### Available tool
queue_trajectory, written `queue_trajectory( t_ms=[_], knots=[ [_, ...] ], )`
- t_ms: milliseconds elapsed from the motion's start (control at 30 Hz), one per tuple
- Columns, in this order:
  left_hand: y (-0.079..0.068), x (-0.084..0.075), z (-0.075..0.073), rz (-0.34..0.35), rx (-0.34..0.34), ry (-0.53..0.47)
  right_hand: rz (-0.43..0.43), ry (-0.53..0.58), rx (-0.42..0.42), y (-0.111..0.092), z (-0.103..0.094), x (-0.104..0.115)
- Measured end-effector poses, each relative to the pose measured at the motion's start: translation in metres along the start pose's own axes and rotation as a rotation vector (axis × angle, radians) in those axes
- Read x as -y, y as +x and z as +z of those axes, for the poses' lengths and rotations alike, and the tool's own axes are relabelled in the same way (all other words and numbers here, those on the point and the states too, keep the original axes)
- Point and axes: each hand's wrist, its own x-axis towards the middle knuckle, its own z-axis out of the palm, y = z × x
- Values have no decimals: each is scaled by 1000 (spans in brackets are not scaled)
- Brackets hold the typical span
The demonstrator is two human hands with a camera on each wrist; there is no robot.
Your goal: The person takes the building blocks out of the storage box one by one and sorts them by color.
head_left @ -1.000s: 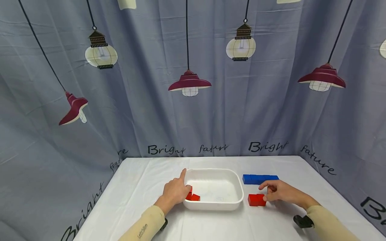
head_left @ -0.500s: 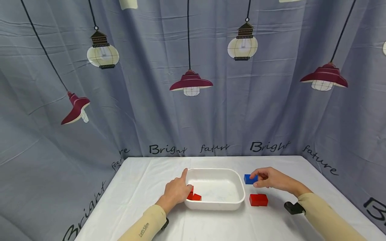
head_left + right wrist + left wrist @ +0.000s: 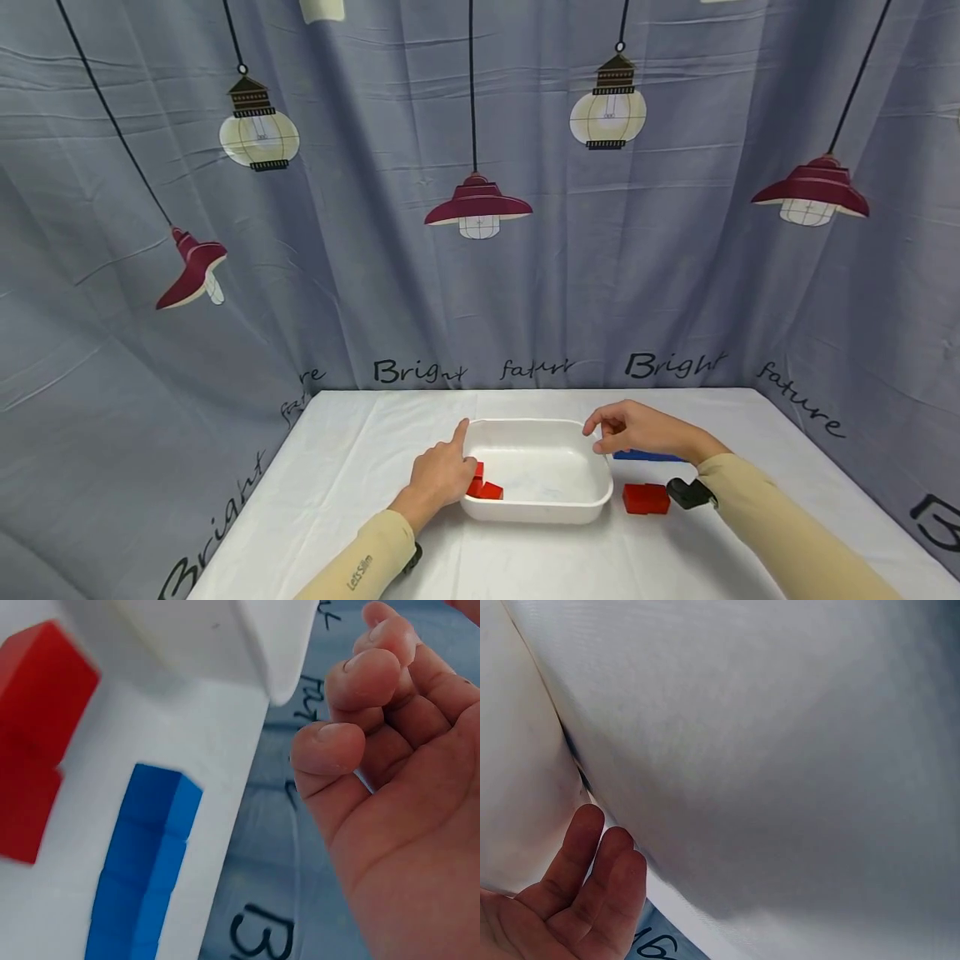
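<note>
A white plastic tray (image 3: 536, 512) sits mid-table with several red blocks (image 3: 491, 492) at its left end. My left hand (image 3: 438, 477) grips the tray's left rim, thumb over the inside and index finger stretched along the edge. Its other fingers (image 3: 619, 889) lie against the outer wall. Over the tray's back right corner hovers my right hand (image 3: 645, 429), fingers loosely curled with nothing seen between them. Below that hand is a row of blue blocks (image 3: 142, 847), partly hidden in the head view. Two red blocks (image 3: 647, 499) lie together right of the tray.
The table wears a white cloth (image 3: 360, 442). A grey-blue curtain (image 3: 360, 275) with printed lamps and lettering hangs behind and along the sides. Each wrist has a black strap device, the right one (image 3: 690, 493) passing near the red pair.
My right hand has risen from beside the red pair, passed over the blue row, and moved left to the tray's back right corner. The left hand keeps its hold on the rim.
</note>
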Motion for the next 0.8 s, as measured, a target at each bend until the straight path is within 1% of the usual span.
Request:
queue_trajectory(
  t_ms=[200, 467, 633, 800],
  knots=[
    [-3, 0, -2, 5, 0, -3, -6, -10, 34, 20, 4, 13],
    [0, 0, -1, 20, -9, -1, -10, -3, 115, 47, 14, 24],
    [0, 1, -1, 22, -14, -2, -33, 37, 170, 63, 23, 25],
    [1, 2, 0, 26, -17, -1, -34, 89, 216, 79, 35, 26]
  ],
)
